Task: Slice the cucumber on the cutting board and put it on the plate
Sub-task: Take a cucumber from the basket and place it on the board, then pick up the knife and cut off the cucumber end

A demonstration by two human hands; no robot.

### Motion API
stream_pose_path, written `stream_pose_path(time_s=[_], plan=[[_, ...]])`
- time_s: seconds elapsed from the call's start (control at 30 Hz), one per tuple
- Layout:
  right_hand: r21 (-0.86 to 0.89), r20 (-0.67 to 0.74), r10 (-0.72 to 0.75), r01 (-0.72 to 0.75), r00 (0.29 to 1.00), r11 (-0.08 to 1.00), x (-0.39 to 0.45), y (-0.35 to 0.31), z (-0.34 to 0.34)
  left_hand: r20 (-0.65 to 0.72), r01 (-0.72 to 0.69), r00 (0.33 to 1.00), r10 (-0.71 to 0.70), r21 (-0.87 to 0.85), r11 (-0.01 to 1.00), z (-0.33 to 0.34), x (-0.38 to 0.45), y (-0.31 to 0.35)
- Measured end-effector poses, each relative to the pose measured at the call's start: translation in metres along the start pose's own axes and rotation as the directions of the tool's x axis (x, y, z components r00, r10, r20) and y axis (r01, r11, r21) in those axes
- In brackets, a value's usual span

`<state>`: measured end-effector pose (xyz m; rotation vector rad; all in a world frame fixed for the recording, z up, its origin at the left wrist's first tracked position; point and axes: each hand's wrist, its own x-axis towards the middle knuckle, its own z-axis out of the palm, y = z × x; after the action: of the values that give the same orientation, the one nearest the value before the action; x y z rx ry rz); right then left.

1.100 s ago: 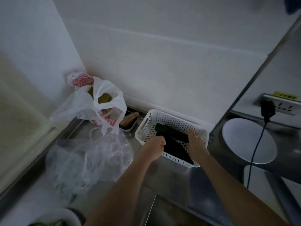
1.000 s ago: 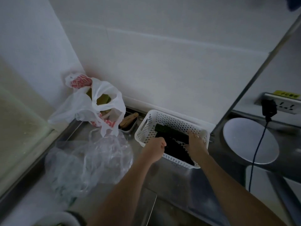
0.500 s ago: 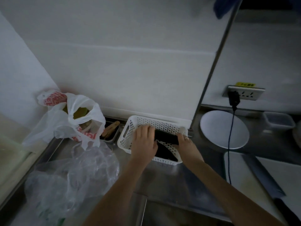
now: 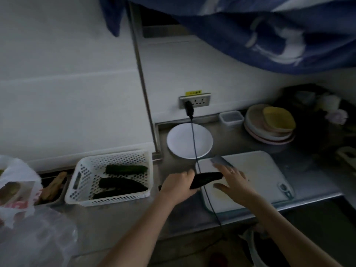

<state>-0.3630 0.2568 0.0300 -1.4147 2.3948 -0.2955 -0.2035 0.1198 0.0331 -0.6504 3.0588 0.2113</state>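
Note:
My left hand (image 4: 178, 186) grips a dark green cucumber (image 4: 207, 179) by one end and holds it just over the left edge of the white cutting board (image 4: 256, 176). My right hand (image 4: 234, 182) hovers over the board with fingers spread, beside the cucumber's free end. A knife blade (image 4: 219, 161) lies on the board behind my right hand; its handle is hidden. The empty white plate (image 4: 181, 142) stands behind the board, near the wall.
A white perforated basket (image 4: 81, 182) on the left holds three more cucumbers. Plastic bags (image 4: 17, 189) lie at far left. A black cable (image 4: 194, 151) runs from the wall socket across plate and board. Stacked dishes (image 4: 269, 124) and a small container (image 4: 230, 117) sit at back right.
Both hands left the basket and moved right. The left hand carried one cucumber to the cutting board. The right hand let go and opened. The view swung right.

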Motion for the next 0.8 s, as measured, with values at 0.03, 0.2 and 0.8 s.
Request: stream_pose_path(time_s=[0.03,0.2,0.8], plan=[[0.03,-0.009,0.084,-0.083,0.996,0.996,-0.005,0.022,0.001,0.013,-0.004,1.0,0.004,-0.009,1.0,0.004,0.007,0.008],[0.011,0.041,0.429,-0.429,0.902,0.903,-0.031,0.109,0.019,0.103,0.042,0.994,-0.042,0.001,0.999,0.015,0.04,0.039],[0.305,-0.073,0.379,-0.341,0.923,0.889,-0.042,0.169,0.037,0.209,0.246,0.954,-0.217,-0.126,0.961,0.068,0.097,0.085]])
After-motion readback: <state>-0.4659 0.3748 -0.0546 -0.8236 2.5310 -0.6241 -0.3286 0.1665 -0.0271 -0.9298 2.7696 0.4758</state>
